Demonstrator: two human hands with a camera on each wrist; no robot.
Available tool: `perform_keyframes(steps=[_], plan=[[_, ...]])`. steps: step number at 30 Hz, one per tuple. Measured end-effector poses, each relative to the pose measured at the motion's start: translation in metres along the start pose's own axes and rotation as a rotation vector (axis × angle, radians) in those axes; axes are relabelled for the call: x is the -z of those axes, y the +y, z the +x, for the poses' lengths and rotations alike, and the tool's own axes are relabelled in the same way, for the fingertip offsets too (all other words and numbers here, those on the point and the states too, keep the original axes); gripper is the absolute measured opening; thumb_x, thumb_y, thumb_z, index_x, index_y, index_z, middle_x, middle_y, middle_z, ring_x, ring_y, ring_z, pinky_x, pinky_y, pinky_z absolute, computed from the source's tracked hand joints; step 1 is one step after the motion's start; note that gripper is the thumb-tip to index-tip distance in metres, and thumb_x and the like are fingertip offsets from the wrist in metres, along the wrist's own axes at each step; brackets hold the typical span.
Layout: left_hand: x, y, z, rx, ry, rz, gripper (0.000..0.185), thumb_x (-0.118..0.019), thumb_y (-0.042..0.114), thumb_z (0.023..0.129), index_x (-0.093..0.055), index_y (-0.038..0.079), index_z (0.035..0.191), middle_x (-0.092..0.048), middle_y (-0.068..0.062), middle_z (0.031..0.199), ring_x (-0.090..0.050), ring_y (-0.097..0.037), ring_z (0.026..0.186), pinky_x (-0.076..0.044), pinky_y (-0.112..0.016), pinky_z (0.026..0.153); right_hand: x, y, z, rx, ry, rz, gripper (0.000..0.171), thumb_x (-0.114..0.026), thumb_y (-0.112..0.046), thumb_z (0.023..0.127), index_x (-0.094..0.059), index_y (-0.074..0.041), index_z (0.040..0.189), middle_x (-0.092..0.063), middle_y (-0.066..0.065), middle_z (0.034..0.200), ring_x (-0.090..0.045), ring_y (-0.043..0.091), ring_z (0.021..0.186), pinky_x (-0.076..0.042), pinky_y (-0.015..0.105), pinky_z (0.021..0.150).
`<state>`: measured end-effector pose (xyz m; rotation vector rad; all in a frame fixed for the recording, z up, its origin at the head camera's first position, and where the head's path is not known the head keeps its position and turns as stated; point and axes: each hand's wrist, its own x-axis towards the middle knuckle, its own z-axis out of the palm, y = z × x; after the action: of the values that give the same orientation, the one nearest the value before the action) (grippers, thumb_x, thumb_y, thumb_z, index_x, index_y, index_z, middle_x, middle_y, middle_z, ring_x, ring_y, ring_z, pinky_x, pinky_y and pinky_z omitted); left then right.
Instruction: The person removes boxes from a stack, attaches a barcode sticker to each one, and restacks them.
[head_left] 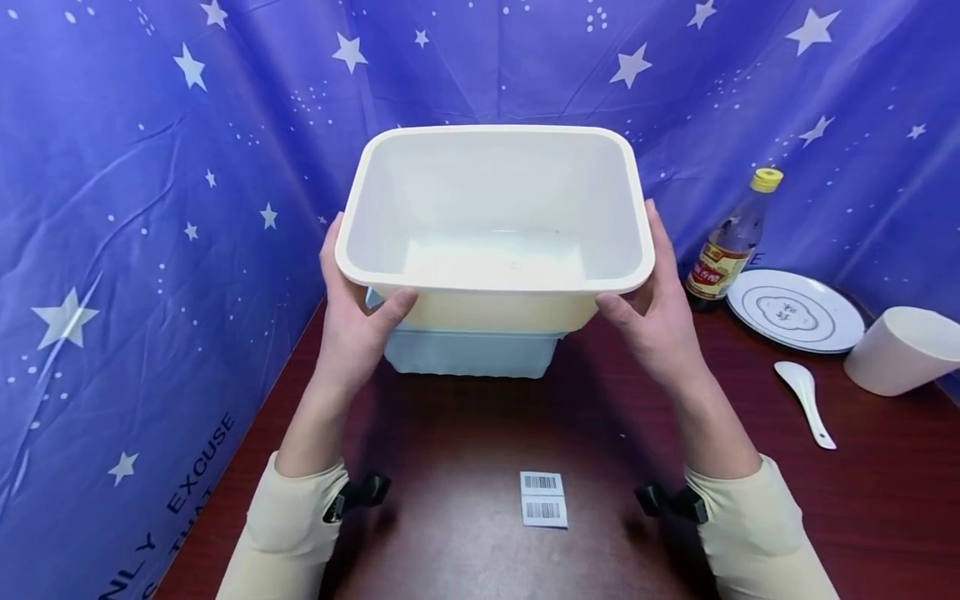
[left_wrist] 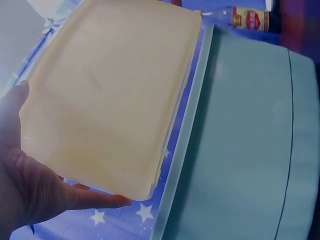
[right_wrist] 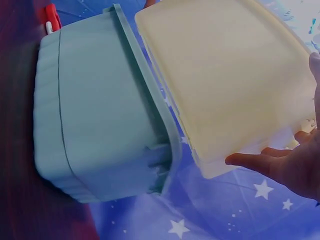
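Note:
A cream-white plastic tub (head_left: 502, 310) is held up over the table with its opening tilted toward the head camera; nothing shows inside it. My left hand (head_left: 356, 325) grips its left end, thumb at the front of the rim and fingers along the side. At the opposite end my right hand (head_left: 660, 321) holds it in the same way. Below and behind it stands a pale blue-green plastic bin (head_left: 468, 354), its top mostly hidden by the tub in the head view. Both wrist views show a gap between the tub's underside (left_wrist: 110, 95) and the bin's rim (right_wrist: 135, 55).
A yellow-capped sauce bottle (head_left: 726, 242), a white plate (head_left: 795, 310), a white cup (head_left: 900, 354) and a white spoon (head_left: 806, 400) are on the right side. A barcode label (head_left: 543, 498) lies on the dark red table (head_left: 450, 467). Blue star-patterned cloth (head_left: 187, 208) surrounds the table.

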<state>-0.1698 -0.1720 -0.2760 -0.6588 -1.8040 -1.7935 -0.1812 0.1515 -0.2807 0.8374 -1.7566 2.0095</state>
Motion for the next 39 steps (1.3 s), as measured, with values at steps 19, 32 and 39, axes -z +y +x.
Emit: perform_keyframes(steps=[19, 32, 39], plan=[[-0.049, -0.007, 0.000, 0.057, -0.066, -0.067, 0.103, -0.079, 0.041, 0.085, -0.011, 0.024, 0.161, -0.031, -0.010, 0.158, -0.035, -0.032, 0.141, -0.053, -0.047, 0.092, 0.038, -0.024, -0.026, 0.023, 0.094, 0.028, 0.088, -0.070, -0.002, 0.090, -0.021, -0.015, 0.162, -0.026, 0.015, 0.163, -0.037, 0.036, 0.137, -0.045, 0.023, 0.100], [-0.088, -0.012, 0.001, 0.098, -0.112, -0.125, 0.097, -0.076, 0.018, 0.089, -0.013, 0.030, 0.161, -0.030, -0.004, 0.158, -0.035, -0.022, 0.140, -0.054, -0.050, 0.091, 0.069, -0.030, -0.038, 0.062, 0.131, 0.099, 0.083, -0.065, 0.007, 0.088, -0.024, -0.009, 0.159, -0.032, 0.023, 0.154, -0.044, 0.033, 0.128, -0.053, 0.026, 0.089], [-0.107, -0.013, 0.000, 0.102, -0.126, -0.161, 0.097, -0.078, 0.020, 0.088, -0.014, 0.027, 0.161, -0.029, 0.002, 0.158, -0.034, -0.019, 0.140, -0.054, -0.050, 0.091, 0.087, -0.035, -0.045, 0.075, 0.129, 0.153, 0.084, -0.066, 0.011, 0.086, -0.027, -0.006, 0.158, -0.037, 0.025, 0.148, -0.054, 0.030, 0.118, -0.059, 0.031, 0.076]])
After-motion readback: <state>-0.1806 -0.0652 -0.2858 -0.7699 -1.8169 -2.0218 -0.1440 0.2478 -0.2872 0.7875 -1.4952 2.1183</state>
